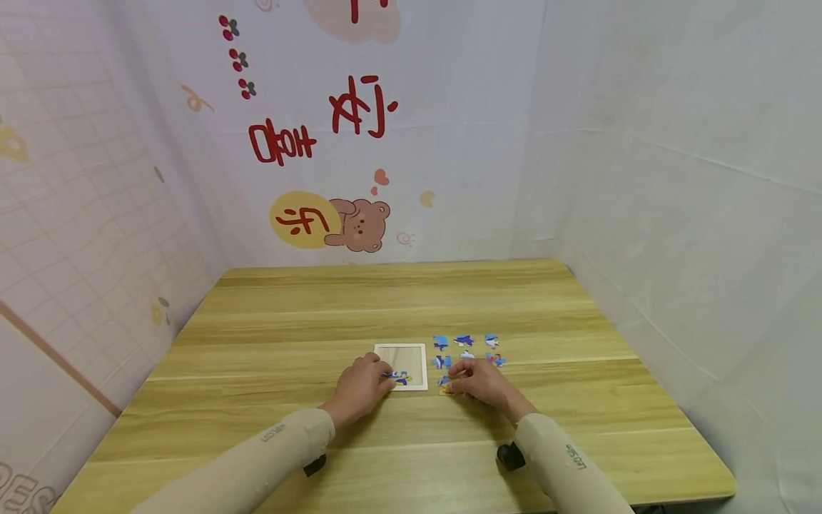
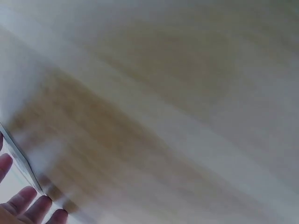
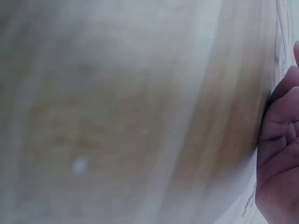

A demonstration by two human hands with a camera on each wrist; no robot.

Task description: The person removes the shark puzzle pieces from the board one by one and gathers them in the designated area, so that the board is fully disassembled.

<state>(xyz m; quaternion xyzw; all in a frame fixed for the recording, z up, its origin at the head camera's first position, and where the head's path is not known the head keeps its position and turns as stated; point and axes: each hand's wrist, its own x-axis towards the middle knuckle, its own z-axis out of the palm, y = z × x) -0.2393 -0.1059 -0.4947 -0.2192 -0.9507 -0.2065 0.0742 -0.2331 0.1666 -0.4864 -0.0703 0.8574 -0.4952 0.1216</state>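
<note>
A square, white-rimmed puzzle tray (image 1: 425,368) lies flat on the wooden table, with a few joined blue and yellow puzzle pieces (image 1: 402,381) in its near left corner. My left hand (image 1: 361,389) rests over the tray's left side, its thumb by those pieces; in the left wrist view its fingers (image 2: 35,205) lie spread along the tray's edge. To the right of the tray, my right hand (image 1: 484,384) has thumb and forefinger on a blue and yellow puzzle piece (image 1: 444,387), partly hidden by the fingertips. The right wrist view shows the other fingers (image 3: 285,107) curled near the tabletop.
Several loose puzzle pieces lie in rows right of the tray, among them a dark blue piece (image 1: 464,340), a light blue piece (image 1: 491,340) and a red and blue piece (image 1: 495,359). Cloth-covered walls (image 1: 449,178) stand behind and beside the table (image 1: 308,307).
</note>
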